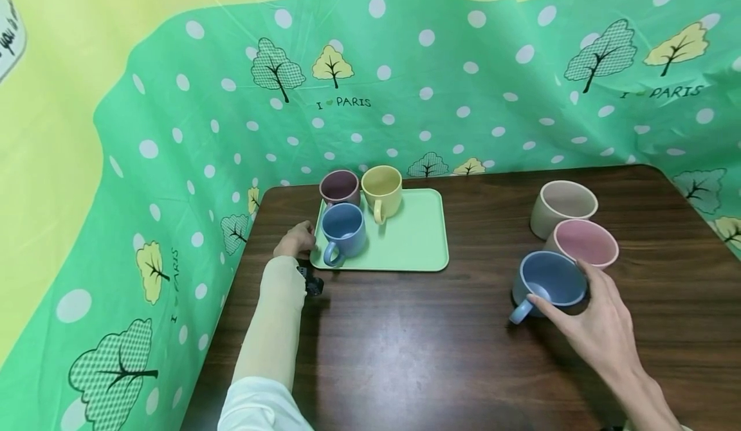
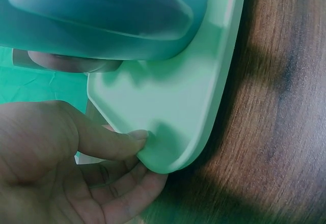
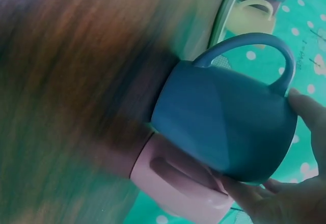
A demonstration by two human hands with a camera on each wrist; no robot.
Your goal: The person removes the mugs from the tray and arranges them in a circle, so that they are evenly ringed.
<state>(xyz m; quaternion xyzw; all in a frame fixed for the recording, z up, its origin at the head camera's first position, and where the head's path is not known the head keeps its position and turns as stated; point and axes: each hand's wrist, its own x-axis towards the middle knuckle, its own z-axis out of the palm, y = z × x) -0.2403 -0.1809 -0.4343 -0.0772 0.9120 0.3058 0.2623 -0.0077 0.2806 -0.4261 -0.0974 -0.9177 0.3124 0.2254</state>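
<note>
My left hand (image 1: 298,239) pinches the left edge of a pale green tray (image 1: 413,244); in the left wrist view the thumb lies on the rim and the fingers curl beneath it. Standing on that tray are a blue mug (image 1: 350,235), a purple mug (image 1: 339,187) and a yellow mug (image 1: 386,193). On the right, my right hand (image 1: 602,321) grips a second blue mug (image 1: 523,289) by its rim, thumb near the handle and fingers on the far side. Whether this mug touches the table cannot be told. Right behind it is a pink mug (image 1: 585,244).
A greyish-white mug (image 1: 547,209) stands behind the pink one on the dark wooden table (image 1: 417,347). A green and yellow cloth (image 1: 463,96) with trees and dots hangs along the table's back and left sides.
</note>
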